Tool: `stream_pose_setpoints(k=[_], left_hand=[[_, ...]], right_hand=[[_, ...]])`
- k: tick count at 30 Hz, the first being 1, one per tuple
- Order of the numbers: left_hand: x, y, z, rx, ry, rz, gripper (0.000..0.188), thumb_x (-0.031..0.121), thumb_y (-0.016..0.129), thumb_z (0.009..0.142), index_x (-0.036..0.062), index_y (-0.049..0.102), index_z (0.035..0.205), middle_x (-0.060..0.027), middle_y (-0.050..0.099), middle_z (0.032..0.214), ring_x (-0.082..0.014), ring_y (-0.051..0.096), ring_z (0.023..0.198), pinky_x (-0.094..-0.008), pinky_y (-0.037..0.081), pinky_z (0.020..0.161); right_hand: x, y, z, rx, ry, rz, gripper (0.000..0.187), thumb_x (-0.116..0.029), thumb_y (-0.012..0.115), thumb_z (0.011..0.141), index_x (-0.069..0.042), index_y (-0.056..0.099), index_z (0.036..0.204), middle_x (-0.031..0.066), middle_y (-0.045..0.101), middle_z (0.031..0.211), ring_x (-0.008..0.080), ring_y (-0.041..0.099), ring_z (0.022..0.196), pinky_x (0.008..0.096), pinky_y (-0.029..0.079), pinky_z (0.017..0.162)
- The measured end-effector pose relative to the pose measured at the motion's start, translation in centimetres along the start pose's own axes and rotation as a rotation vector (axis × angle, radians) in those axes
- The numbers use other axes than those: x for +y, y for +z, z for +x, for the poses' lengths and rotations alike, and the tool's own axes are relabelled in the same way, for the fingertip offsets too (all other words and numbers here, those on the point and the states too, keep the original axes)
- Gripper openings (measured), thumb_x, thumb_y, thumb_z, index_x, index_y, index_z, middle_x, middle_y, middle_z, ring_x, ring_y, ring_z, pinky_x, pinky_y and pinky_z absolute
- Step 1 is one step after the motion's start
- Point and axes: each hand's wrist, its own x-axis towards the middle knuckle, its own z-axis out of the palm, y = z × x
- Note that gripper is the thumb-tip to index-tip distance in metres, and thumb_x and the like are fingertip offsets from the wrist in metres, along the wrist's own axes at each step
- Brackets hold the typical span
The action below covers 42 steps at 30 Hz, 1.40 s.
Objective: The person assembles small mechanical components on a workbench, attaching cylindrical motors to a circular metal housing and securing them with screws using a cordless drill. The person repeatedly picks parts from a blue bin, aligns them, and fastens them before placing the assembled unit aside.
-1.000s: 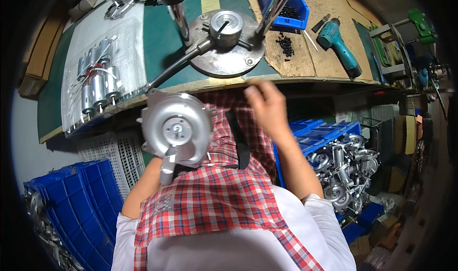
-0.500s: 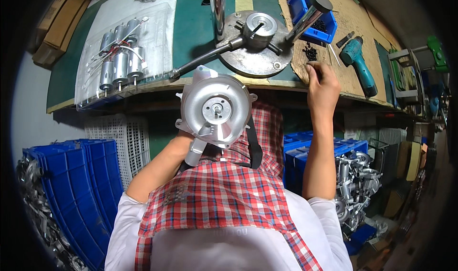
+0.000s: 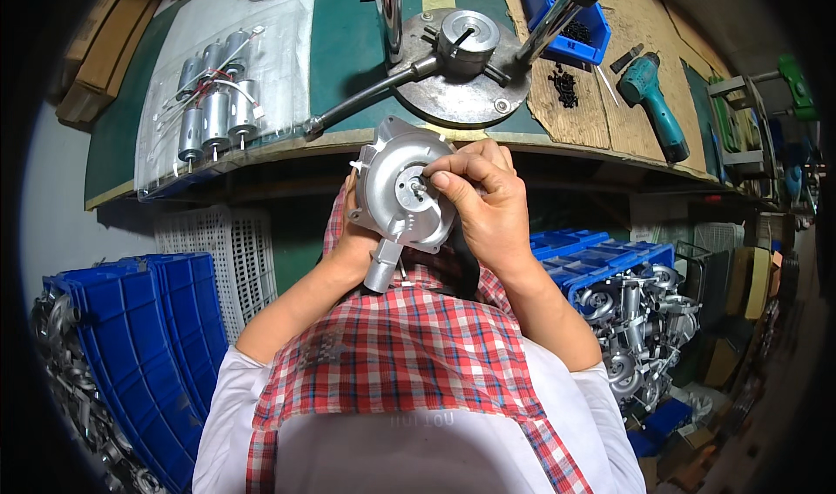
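Behind metal housing [image 3: 392, 189], left hand [image 3: 353, 240], mostly hidden

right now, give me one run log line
left hand: holding round silver metal housing | right hand: pinched over housing's round silver hub, contents unclear | teal cordless drill: on brown cardboard

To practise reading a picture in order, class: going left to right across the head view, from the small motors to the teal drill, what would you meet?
Small silver motors → silver round housing → pile of small black parts → teal drill.
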Motion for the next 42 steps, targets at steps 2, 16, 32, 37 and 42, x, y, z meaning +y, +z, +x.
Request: stream_pose_setpoints(k=[2, 16, 32, 37, 42], left_hand=[[0.7, 0.1, 0.1, 0.012, 0.017, 0.089, 0.05, 0.021, 0.084, 0.071, 0.0062, 0.064, 0.114, -0.0104, 0.06, 0.115, -0.0271, 0.058, 0.106, -0.0415, 0.048, 0.091], [0.2, -0.4, 1.9, -0.038, -0.12, -0.203, 0.038, 0.014, 0.077, 0.081, 0.0047, 0.064, 0.115, -0.0093, 0.069, 0.109, -0.0194, 0.066, 0.099, -0.0334, 0.054, 0.086], [0.3, -0.2, 1.2, 0.043, -0.135, -0.309, 0.038, 0.014, 0.077, 0.081, 0.0044, 0.063, 0.115, -0.0093, 0.068, 0.109, -0.0189, 0.066, 0.098, -0.0328, 0.054, 0.085], [0.1, 0.4, 0.3, 0.045, -0.164, -0.338, 0.038, 0.014, 0.077, 0.081, 0.0043, 0.063, 0.115, -0.0093, 0.068, 0.109, -0.0187, 0.066, 0.098, -0.0327, 0.054, 0.085], [0.3, 0.6, -0.2, 0.054, -0.14, -0.212, 0.039, 0.014, 0.078, 0.081, 0.0042, 0.062, 0.116, -0.0084, 0.067, 0.109, -0.0175, 0.065, 0.098, -0.032, 0.054, 0.085]], right_hand=[[0.3, 0.0, -0.1, -0.003, 0.01, -0.032, 0.009, -0.012, 0.076, 0.083, -0.006, 0.076, 0.09, 0.0034, 0.061, 0.087, 0.018, 0.053, 0.09, 0.0301, 0.043, 0.081], [7.9, -6.5, 5.1, 0.416, -0.003, -0.316, 0.009, -0.012, 0.067, 0.09, -0.004, 0.065, 0.094, 0.013, 0.065, 0.089, 0.0317, 0.062, 0.087, 0.0399, 0.049, 0.08], [5.2, -8.0, 9.6, 0.255, -0.019, -0.05, 0.015, -0.011, 0.069, 0.093, 0.001, 0.072, 0.102, 0.01, 0.074, 0.094, 0.0136, 0.069, 0.085, 0.027, 0.053, 0.078], [-1.5, -0.9, 1.6, -0.046, -0.07, 0.184, 0.013, -0.006, 0.075, 0.083, -0.002, 0.072, 0.096, 0.0075, 0.067, 0.088, 0.0193, 0.063, 0.084, 0.0304, 0.05, 0.077], [-1.8, 1.6, -0.1, 0.097, -0.277, -0.251, 0.015, -0.008, 0.078, 0.077, -0.007, 0.073, 0.09, 0.0066, 0.061, 0.086, 0.0243, 0.056, 0.086, 0.0355, 0.042, 0.076]])
